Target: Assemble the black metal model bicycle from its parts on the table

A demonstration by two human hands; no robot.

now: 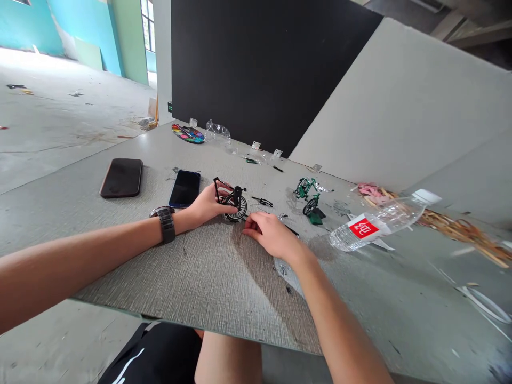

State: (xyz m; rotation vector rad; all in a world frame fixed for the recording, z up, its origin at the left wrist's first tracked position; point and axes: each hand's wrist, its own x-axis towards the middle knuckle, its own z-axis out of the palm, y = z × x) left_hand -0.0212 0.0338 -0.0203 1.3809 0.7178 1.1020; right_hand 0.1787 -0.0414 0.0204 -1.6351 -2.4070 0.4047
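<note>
My left hand (208, 205) grips a black model bicycle (237, 205), partly built, with one spoked wheel showing on its right side. The fingers pass behind the frame and the thumb lies along the wheel's lower part. Just right of that wheel, my right hand (267, 232) is low over the table with thumb and fingertips pinched together; whatever is in them is too small or hidden. A loose black curved part (262, 201) lies beyond the right hand. Farther right stands a green model bicycle (307, 195), and a small green piece (316, 218) lies by its wheel.
Two dark phones, one (122, 177) at far left and one (185, 188) by my left wrist, lie on the grey table (192, 277). A clear bottle (384, 221) lies at right. Behind are a paint palette (188, 133), crumpled plastic (218, 132) and a black panel (256, 64).
</note>
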